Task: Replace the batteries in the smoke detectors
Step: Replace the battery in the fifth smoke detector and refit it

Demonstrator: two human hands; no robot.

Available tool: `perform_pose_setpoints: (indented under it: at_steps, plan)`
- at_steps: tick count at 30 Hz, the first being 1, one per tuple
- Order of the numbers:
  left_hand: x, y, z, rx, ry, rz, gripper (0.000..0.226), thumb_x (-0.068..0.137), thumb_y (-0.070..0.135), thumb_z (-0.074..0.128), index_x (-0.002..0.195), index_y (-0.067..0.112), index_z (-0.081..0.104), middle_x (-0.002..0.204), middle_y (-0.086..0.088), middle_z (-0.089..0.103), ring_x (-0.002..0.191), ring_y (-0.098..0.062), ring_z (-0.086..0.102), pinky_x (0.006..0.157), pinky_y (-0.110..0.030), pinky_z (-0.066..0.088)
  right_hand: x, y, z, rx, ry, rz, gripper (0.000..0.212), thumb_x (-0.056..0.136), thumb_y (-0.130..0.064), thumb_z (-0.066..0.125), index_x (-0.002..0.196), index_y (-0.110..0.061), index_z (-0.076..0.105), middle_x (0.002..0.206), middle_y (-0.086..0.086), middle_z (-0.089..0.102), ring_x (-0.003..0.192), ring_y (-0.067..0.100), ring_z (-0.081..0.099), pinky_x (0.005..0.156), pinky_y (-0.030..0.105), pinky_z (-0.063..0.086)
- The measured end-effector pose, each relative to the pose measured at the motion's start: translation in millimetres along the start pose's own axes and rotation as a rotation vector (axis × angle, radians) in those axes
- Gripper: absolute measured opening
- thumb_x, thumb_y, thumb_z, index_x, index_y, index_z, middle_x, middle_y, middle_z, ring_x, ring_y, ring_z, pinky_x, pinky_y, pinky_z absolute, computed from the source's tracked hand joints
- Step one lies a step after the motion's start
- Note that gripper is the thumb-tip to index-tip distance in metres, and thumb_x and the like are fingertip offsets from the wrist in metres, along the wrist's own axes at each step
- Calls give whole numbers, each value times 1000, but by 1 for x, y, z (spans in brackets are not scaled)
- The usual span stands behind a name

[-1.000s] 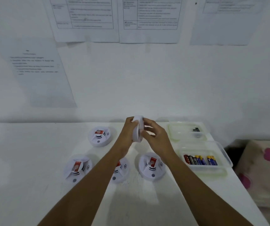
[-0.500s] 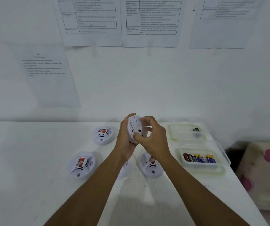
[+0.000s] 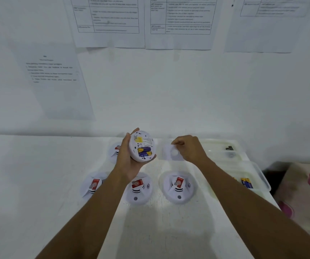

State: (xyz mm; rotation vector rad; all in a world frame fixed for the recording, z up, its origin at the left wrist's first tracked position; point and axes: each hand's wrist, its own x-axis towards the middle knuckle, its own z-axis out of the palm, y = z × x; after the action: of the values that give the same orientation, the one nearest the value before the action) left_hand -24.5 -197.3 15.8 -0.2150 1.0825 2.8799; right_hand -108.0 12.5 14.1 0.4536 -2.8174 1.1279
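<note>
My left hand (image 3: pixel 127 161) grips a white smoke detector (image 3: pixel 142 146) above the table, its back turned toward me. The back is uncovered, and blue-and-yellow batteries (image 3: pixel 144 151) sit in the compartment. To its right, my right hand (image 3: pixel 187 148) pinches a round white back cover (image 3: pixel 173 153), blurred, low over the table. Three more detectors lie face up in the near row: left (image 3: pixel 92 186), middle (image 3: pixel 139 189) and right (image 3: pixel 178 187). Another detector (image 3: pixel 115 150) is partly hidden behind my left hand.
Two clear plastic containers stand at the table's right. The far one (image 3: pixel 216 144) holds a small dark item (image 3: pixel 229 148). The near one (image 3: pixel 262 176) holds batteries (image 3: pixel 245 182). A spotted cushion (image 3: pixel 303 193) lies beyond the right edge. Printed sheets hang on the wall.
Both hands were together on the detector. Now the back cover is off and my right hand has carried it right and down. My left hand has turned the detector's open back toward me.
</note>
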Motion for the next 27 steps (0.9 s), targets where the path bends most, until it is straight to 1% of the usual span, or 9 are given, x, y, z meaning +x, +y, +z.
perform_pose_setpoints:
  at_steps: [4, 9, 11, 13, 16, 18, 21, 24, 27]
  plan:
    - [-2, 1, 0, 9, -20, -18, 47, 99, 47, 37, 139, 26, 52, 141, -9, 54, 130, -36, 48, 89, -56, 49, 9, 12, 22, -77, -72, 68, 24, 89, -5, 58, 94, -18, 77, 100, -1, 76, 91, 16, 70, 83, 33, 57]
    - [-2, 0, 6, -5, -40, -31, 47, 100, 46, 36, 139, 25, 51, 141, -10, 53, 130, -38, 47, 89, -56, 49, 0, 15, 27, -106, -21, 18, 22, 93, -8, 59, 107, -11, 74, 112, 2, 73, 100, 16, 66, 89, 23, 47]
    - [-3, -1, 9, -22, -52, -29, 46, 99, 44, 37, 138, 23, 51, 141, -11, 54, 130, -37, 47, 90, -56, 49, -9, 3, 23, -13, 66, -23, 18, 92, -12, 62, 106, -13, 74, 108, 0, 73, 95, 12, 64, 91, 28, 50]
    - [-4, -4, 14, -13, -61, -18, 45, 98, 43, 38, 134, 21, 54, 138, -12, 55, 126, -37, 50, 93, -55, 47, -23, -16, 17, 128, 172, -76, 15, 90, -13, 66, 102, -16, 73, 102, -5, 72, 89, 8, 63, 84, 31, 54]
    - [-7, -10, 25, 47, -73, 32, 41, 93, 40, 43, 126, 19, 57, 123, -13, 60, 110, -31, 57, 92, -49, 46, -51, -49, 13, 281, 217, -163, 17, 86, -14, 70, 101, -22, 71, 102, -14, 66, 90, 2, 61, 71, 22, 54]
    - [-10, -14, 32, 97, -76, 55, 40, 93, 39, 43, 125, 20, 57, 117, -11, 62, 103, -27, 58, 88, -44, 47, -67, -63, 17, 362, 210, -178, 21, 82, -15, 74, 101, -22, 70, 106, -12, 65, 95, 4, 61, 70, 19, 55]
    - [-14, -21, 35, 155, -92, 95, 38, 100, 36, 33, 127, 21, 55, 114, -9, 63, 102, -25, 59, 86, -42, 49, -81, -71, 24, 404, 235, -136, 29, 75, -14, 78, 103, -18, 70, 108, -7, 64, 96, 7, 62, 72, 17, 56]
    - [-21, -24, 38, 171, -102, 129, 35, 100, 34, 32, 122, 22, 57, 111, -8, 64, 98, -22, 62, 79, -39, 55, -86, -74, 26, 396, 277, -112, 31, 71, -15, 80, 100, -19, 69, 105, -9, 63, 98, 6, 62, 71, 16, 55]
    - [-27, -27, 41, 173, -103, 150, 33, 101, 31, 32, 119, 22, 58, 111, -10, 63, 98, -23, 62, 81, -41, 54, -90, -78, 27, 384, 310, -97, 29, 68, -17, 81, 93, -20, 67, 100, -10, 62, 97, 5, 62, 69, 15, 55]
